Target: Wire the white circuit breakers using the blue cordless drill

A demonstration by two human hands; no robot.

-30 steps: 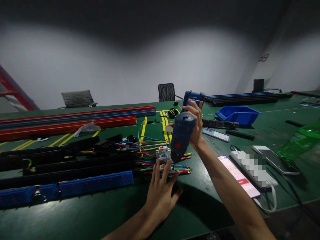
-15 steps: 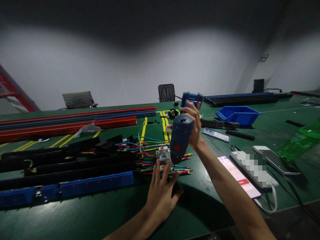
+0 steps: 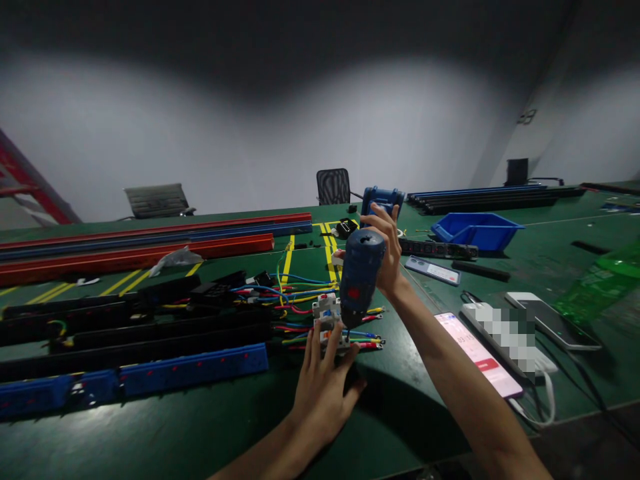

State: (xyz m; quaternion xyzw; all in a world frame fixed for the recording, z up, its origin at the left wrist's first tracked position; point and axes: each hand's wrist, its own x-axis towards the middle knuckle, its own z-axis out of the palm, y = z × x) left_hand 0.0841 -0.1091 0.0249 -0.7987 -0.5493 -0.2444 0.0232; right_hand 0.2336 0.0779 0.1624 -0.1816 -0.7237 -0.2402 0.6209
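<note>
My right hand is wrapped around the grip of a blue cordless drill, its battery end up and away from me. The drill points down, and its thin bit meets the right end of a white circuit breaker with an orange toggle. My left hand steadies that breaker from the near side, fingers spread over and beside it, thumb apart. Right behind it stands another white breaker with a blue toggle. Coloured wires with crimped ends lie under and beside the breakers. My fingers hide part of the near breaker.
Blue and black socket strips lie at left, with orange and blue rails behind. On the right are a blue bin, a lit phone, a white power bank, another phone and a green bottle.
The drill and my right hand have shifted very slightly left and down. My left hand and the breakers hold their place.
</note>
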